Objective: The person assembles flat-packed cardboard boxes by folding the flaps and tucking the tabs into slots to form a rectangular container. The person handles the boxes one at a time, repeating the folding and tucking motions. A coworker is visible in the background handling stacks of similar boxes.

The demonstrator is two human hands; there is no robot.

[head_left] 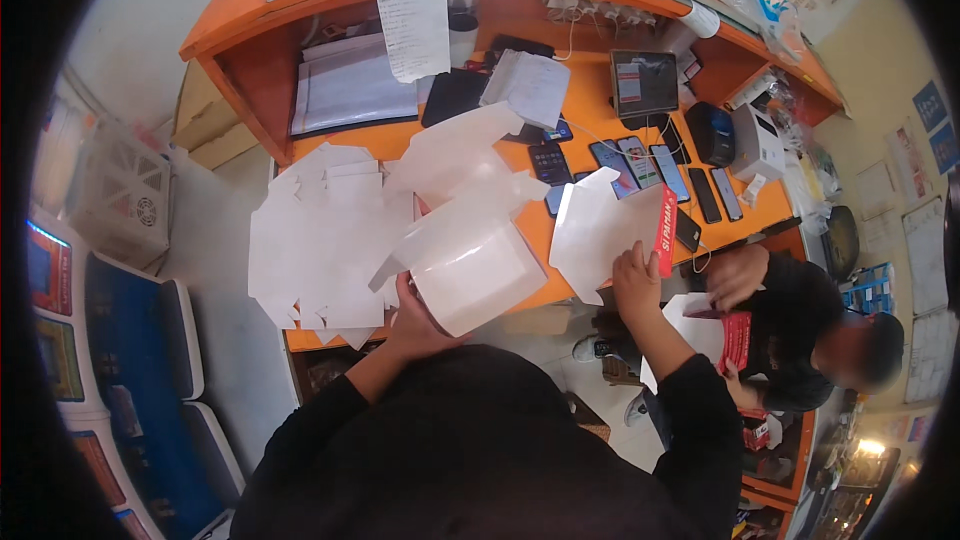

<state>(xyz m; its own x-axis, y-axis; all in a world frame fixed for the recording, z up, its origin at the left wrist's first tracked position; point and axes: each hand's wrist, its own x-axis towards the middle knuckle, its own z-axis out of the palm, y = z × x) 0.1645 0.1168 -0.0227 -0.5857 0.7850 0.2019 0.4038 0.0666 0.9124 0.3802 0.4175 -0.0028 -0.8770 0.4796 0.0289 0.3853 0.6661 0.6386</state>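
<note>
My left hand (pixel 412 322) grips the near left corner of a partly folded white cardboard box (pixel 480 275), its flaps standing up over the desk. In my right hand (pixel 637 282) is another piece, a red-and-white cardboard box (pixel 590 225). It is opened out, with its white inside facing up and a red printed panel along its right side. My right fingers close on its near edge by that panel. Left of my left hand lies a stack of flat white box blanks (pixel 325 240). Part of a further white opened box (pixel 460 165) shows behind the one in my left hand.
Several phones (pixel 640 162) and cables lie on the orange desk (pixel 765 205). A tablet (pixel 644 83) and a white label printer (pixel 755 140) stand behind them. Papers (pixel 525 87) and a hanging list (pixel 412 20) are at the back. A co-worker (pixel 800 330) at right handles another red-and-white box (pixel 735 340).
</note>
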